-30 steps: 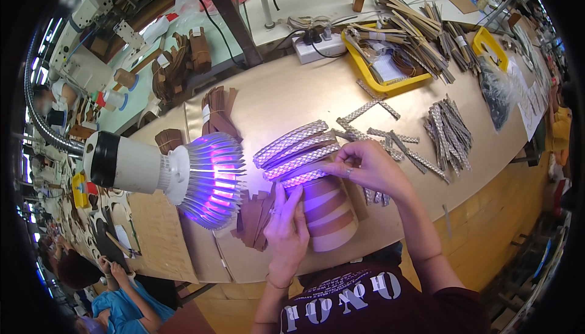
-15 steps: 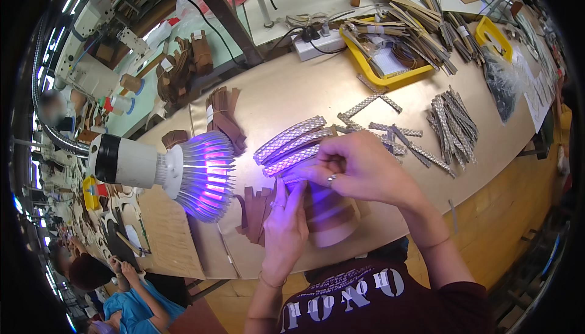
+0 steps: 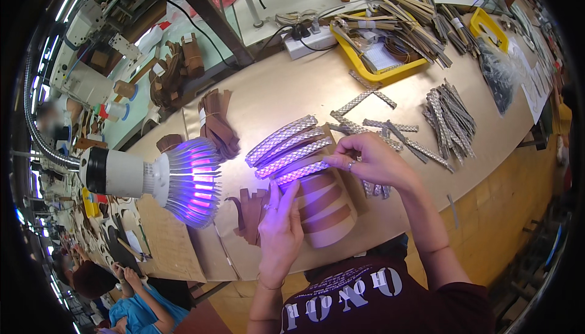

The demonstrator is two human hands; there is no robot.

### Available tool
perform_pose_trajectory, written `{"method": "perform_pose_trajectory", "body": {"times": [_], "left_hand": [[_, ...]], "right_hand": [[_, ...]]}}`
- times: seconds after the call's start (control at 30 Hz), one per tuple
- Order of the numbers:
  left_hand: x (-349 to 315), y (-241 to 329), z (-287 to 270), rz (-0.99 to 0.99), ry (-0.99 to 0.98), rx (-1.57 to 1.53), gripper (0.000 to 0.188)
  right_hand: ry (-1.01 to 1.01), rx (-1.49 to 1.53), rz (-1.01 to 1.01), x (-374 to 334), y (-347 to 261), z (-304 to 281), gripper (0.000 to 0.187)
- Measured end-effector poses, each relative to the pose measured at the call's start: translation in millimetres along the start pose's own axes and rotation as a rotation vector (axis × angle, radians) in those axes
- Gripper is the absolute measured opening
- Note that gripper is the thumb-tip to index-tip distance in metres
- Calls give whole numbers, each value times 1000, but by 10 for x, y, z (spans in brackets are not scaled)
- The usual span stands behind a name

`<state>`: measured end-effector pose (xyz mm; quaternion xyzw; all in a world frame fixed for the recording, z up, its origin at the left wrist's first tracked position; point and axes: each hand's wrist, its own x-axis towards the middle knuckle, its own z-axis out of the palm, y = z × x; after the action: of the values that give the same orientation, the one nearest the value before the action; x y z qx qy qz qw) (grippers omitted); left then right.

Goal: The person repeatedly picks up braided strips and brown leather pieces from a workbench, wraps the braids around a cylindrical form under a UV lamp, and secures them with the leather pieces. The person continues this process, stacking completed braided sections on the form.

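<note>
Several pale braided strips (image 3: 286,134) lie side by side across a curved, cylinder-like form (image 3: 329,229) with brown bands (image 3: 323,203) on its near part. The nearest braided strip (image 3: 303,172) is stretched between my hands. At its left end, the fingers of my left hand (image 3: 281,227) are closed and press on it. My right hand (image 3: 375,158), with a ring on one finger, pinches its right end between thumb and fingertip. Purple light from a finned lamp (image 3: 194,183) falls on the strips and my left fingers.
Brown strip bundles (image 3: 217,124) and loose brown strips (image 3: 248,215) lie left of the form. Braided pieces (image 3: 450,120) are piled to the right. Behind stand a yellow tray (image 3: 390,78) of strips and a white power strip (image 3: 309,42). Another person (image 3: 146,300) sits at lower left.
My right hand has drawn away from my left, out to the right end of the nearest strip. That strip, earlier mostly covered by my hands, now shows along its length.
</note>
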<state>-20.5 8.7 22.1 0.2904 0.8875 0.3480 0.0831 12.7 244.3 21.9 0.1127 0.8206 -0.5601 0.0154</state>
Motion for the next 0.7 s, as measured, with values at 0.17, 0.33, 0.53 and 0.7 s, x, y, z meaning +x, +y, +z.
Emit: {"method": "perform_pose_trajectory", "body": {"times": [0.17,0.33,0.53,0.7], "left_hand": [[7,-32,-4,69,1,38,38],[7,-34,-11,46,-4,7,37],[20,-6,-23,58,1,15,36],[18,1,-29,43,-6,4,36]], "right_hand": [[-29,30,33,22,151,44,36],[-79,89,75,53,260,123,31],[-81,125,90,55,301,156,29],[-90,173,76,77,330,177,28]]}}
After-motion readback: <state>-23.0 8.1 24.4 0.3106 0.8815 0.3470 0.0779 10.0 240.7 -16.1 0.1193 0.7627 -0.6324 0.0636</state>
